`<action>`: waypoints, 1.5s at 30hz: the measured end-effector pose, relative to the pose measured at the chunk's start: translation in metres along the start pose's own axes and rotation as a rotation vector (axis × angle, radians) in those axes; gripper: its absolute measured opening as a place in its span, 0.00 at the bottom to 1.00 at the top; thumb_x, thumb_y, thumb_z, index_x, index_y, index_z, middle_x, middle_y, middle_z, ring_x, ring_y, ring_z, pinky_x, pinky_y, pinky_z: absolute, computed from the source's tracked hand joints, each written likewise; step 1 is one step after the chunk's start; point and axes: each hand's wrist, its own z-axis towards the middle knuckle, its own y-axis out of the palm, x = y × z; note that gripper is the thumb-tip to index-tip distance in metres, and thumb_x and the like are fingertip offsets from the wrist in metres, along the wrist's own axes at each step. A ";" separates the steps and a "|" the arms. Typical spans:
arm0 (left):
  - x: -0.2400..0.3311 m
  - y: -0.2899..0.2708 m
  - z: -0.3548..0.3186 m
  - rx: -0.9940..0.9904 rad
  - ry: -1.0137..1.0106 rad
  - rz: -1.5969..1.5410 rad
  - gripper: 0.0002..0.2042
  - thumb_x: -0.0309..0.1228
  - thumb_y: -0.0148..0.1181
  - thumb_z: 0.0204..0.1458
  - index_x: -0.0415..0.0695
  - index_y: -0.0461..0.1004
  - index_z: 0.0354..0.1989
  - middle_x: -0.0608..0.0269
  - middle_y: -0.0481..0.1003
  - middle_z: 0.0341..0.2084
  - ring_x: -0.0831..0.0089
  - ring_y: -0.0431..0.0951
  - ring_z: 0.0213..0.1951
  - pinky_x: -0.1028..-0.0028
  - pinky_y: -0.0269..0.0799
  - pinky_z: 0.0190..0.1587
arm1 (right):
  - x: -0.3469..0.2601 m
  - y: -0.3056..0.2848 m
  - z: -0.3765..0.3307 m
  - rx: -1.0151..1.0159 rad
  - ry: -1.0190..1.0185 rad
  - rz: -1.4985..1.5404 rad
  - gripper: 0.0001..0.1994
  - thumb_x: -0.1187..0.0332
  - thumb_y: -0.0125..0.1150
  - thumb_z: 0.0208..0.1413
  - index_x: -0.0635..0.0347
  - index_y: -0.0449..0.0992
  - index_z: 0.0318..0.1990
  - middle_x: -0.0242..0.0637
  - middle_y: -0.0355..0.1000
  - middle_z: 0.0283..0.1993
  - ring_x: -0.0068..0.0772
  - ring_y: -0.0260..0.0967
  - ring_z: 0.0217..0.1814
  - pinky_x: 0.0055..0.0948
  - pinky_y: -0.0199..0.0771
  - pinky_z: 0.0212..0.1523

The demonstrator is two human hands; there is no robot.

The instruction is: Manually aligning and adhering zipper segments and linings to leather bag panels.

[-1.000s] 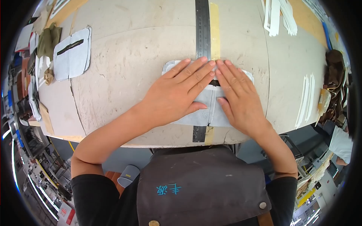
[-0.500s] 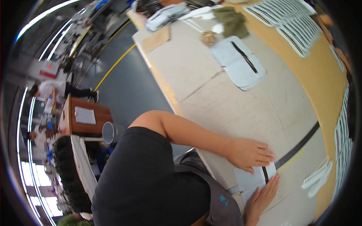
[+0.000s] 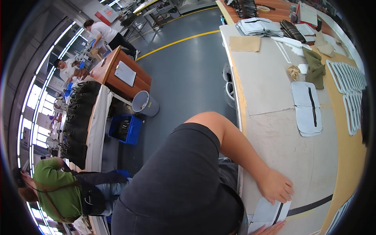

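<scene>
A light grey fabric panel (image 3: 263,212) with a black zipper-like strip (image 3: 279,212) lies on the worktable near the lower edge of the view. My left hand (image 3: 275,185) rests on the panel's far end, fingers slightly bent and spread, the tips beside the strip. At the panel's near side is my right hand (image 3: 271,228), its fingers stretched flat along the edge. The lower picture edge cuts off the rest of that hand. Neither hand grips anything visible.
Farther along the table (image 3: 270,133) lies a similar panel (image 3: 304,117), near an olive cloth (image 3: 314,68) and a crumpled beige piece (image 3: 293,72). Striped pieces (image 3: 346,76) line the right side. Left of me are a grey bin (image 3: 150,107), a blue crate (image 3: 135,131) and a person in green (image 3: 55,188).
The view has swung left, so the table sits farther right and the person in green shows more fully. My left hand's fingers look more bent. Both hands stay at the panel.
</scene>
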 end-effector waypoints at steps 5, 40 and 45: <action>0.000 0.003 0.002 0.018 -0.009 -0.002 0.21 0.42 0.55 0.57 0.33 0.75 0.44 0.51 0.73 0.51 0.48 0.67 0.56 0.56 0.61 0.60 | 0.008 0.007 0.000 0.064 -0.038 0.011 0.32 0.62 0.43 0.64 0.80 0.49 0.68 0.66 0.45 0.73 0.61 0.41 0.76 0.45 0.37 0.76; -0.002 -0.079 0.005 -0.409 -0.204 -0.155 0.21 0.31 0.66 0.46 0.46 0.77 0.51 0.67 0.70 0.60 0.55 0.63 0.64 0.58 0.66 0.59 | -0.020 -0.016 -0.047 0.054 0.245 0.179 0.33 0.70 0.58 0.54 0.69 0.57 0.67 0.49 0.51 0.74 0.51 0.45 0.77 0.47 0.46 0.74; -0.002 -0.083 0.008 -0.472 -0.186 -0.148 0.22 0.31 0.67 0.44 0.49 0.77 0.52 0.69 0.71 0.60 0.53 0.63 0.63 0.58 0.65 0.56 | -0.025 -0.017 -0.066 0.125 0.268 0.172 0.28 0.72 0.60 0.52 0.66 0.66 0.63 0.48 0.58 0.71 0.50 0.53 0.73 0.47 0.55 0.69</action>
